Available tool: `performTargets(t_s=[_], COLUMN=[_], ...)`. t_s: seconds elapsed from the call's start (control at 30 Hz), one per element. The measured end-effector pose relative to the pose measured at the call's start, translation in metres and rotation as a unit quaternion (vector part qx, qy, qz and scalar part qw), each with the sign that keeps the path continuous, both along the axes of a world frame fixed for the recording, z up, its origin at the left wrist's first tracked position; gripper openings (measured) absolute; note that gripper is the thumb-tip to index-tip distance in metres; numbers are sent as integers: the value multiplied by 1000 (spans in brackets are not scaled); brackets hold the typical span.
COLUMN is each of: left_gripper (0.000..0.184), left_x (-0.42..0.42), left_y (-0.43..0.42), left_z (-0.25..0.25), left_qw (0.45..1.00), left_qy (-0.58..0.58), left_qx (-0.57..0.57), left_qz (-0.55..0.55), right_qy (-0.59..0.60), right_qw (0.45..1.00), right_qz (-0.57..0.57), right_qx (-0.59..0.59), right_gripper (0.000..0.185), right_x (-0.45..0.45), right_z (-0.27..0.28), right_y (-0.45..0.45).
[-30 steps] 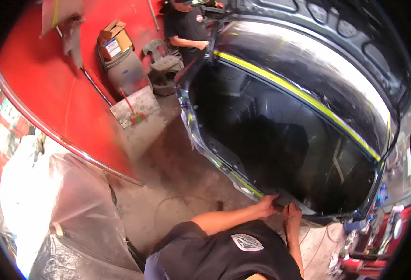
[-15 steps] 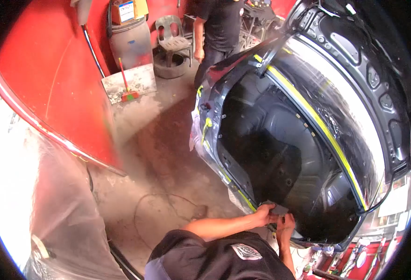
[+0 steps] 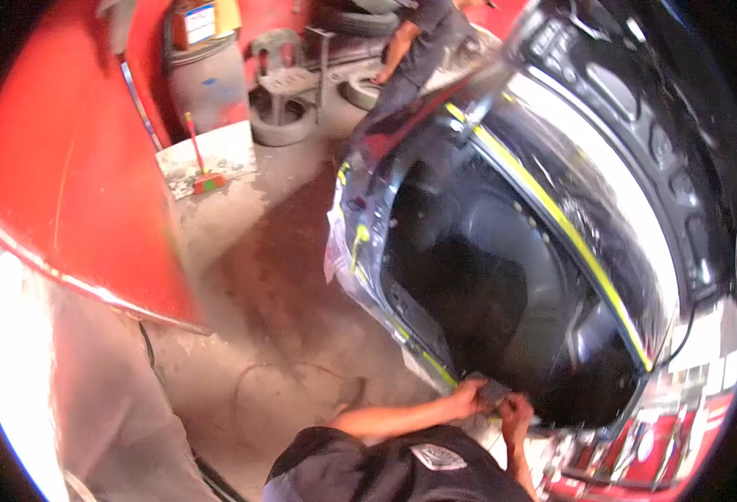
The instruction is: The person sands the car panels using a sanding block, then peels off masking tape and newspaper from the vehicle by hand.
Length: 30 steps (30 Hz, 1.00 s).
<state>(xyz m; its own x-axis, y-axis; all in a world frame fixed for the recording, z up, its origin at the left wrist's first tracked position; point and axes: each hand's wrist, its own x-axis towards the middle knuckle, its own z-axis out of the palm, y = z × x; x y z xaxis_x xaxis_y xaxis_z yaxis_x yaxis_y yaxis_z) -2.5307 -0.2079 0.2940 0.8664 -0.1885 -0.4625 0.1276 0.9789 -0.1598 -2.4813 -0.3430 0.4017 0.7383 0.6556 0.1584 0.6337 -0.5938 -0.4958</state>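
Observation:
My left hand (image 3: 467, 398) is closed on the edge of a small dark grey piece (image 3: 493, 391), at the lower edge of an open car trunk (image 3: 502, 276). Close beside it on the right, my right hand (image 3: 515, 410) has its fingers pinched at the other side of this piece. Both hands are slightly blurred. Yellow tape (image 3: 438, 368) and clear film run along the body edge just left of my hands. More yellow tape (image 3: 561, 222) follows the far rim, below the glass.
The raised trunk lid (image 3: 670, 159) stands at the right. A co-worker (image 3: 419, 63) is beyond the car. A red panel (image 3: 67, 167), plastic-covered object (image 3: 109, 385), chair (image 3: 285, 79), tires (image 3: 276, 125), broom (image 3: 209, 181) and red tool tray (image 3: 636, 448) surround it. A hose (image 3: 243, 376) lies on the floor.
The view has swung, shifting the trunk opening in frame. The co-worker has moved right and leans lower. My hands stay close together at the trunk's lower edge.

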Motion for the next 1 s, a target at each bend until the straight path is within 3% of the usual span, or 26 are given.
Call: performTargets(t_s=[0.03,0.07,0.1,0.23,0.27,0.33,0.37,0.47,0.57,0.63,0.7,0.77,0.83,1.0], left_gripper=[28,31,30,34,34,36,37,40,43,44,44,42,42,48], left_x=[9,4,6,-5,-5,-6,-5,-1,6,10,15,20,26,44], left_y=[-7,0,-2,-1,-1,5,3,-9,-24,-37,-49,-63,-77,-120], left_z=[-31,-23,-15,-43,-44,-44,-40,-24,-5,-12,-19,-21,-29,-22], left_qw=[998,999,999,991,977,983,994,987,983,976,967,955,947,938], left_qy=[-64,-40,41,-93,-115,-107,-54,-55,22,33,20,-20,4,37], left_qx=[0,26,5,101,176,116,-10,58,87,109,139,174,181,221], left_qz=[-7,-13,-3,-2,-37,-89,-99,-140,-160,-187,-213,-238,-264,-266], right_qy=[16,-10,70,7,43,97,155,89,132,68,85,41,66,84], right_qw=[999,999,994,1000,998,989,977,969,912,866,768,734,653,640], right_qz=[-3,0,-21,-17,-20,-77,-109,-138,-316,-408,-488,-532,-533,-546], right_qx=[46,53,-75,2,49,81,93,182,225,281,406,421,534,534], right_gripper=[9,9,9,21,20,18,18,17,17,17,17,17,17,16], right_x=[-2,1,10,-3,-3,-14,-17,-13,11,43,77,118,148,205], right_z=[-2,-10,-10,-9,-15,-8,-9,-44,-42,-56,-60,-88,-96,-130], right_y=[4,6,-4,-6,-12,-21,-32,-76,-132,-193,-251,-313,-342,-373])
